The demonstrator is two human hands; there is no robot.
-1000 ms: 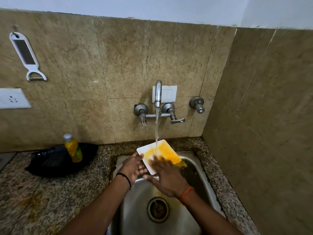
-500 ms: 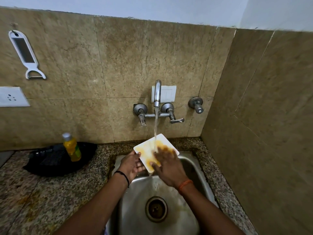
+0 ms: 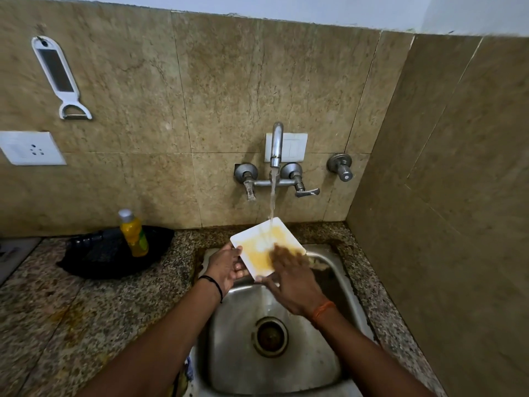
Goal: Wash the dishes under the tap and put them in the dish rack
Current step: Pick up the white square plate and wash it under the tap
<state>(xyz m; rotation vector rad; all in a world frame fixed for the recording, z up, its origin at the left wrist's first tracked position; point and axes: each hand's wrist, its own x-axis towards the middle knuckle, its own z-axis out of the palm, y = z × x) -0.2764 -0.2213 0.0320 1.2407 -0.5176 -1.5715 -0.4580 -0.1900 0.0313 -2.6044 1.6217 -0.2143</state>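
Observation:
A white square plate [image 3: 257,242] smeared with yellow residue is held tilted over the steel sink [image 3: 337,270], under water running from the wall tap [image 3: 276,144]. My left hand [image 3: 226,266] grips the plate's left edge. My right hand [image 3: 289,276] lies flat on the plate's face, fingers spread and blurred by motion, covering its lower right part. The stream hits the plate near its top corner. A black dish rack [image 3: 100,253] sits on the counter to the left of the sink.
A yellow bottle with a grey cap [image 3: 133,233] stands in the rack. The granite counter [image 3: 71,319] runs left of the sink. A tiled side wall [image 3: 443,224] closes the right. A white peeler [image 3: 58,78] and a socket [image 3: 31,149] are on the back wall.
The yellow smear on the plate has thinned and spread. My right hand has slid up and across the plate's face. The plate has shifted slightly left under the stream.

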